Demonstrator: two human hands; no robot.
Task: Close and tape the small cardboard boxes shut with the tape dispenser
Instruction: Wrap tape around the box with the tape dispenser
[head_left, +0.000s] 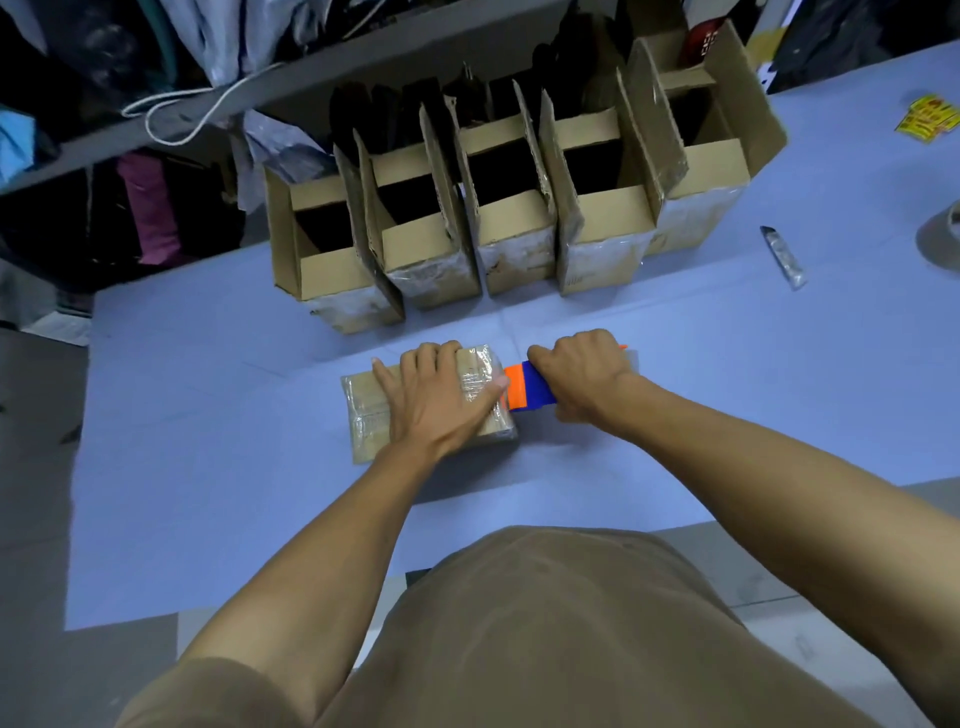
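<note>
At mid-frame the closed small box (415, 410) was pressed flat under the straight-fingered left hand (441, 395), while the tape dispenser (524, 389) was gripped by the right hand (582, 379) at its right edge. Five open boxes (467, 218), seemingly untaped on top, were ranged above.

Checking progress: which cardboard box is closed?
The flat box under the left hand, nearest the person; the five behind it stand open.
</note>
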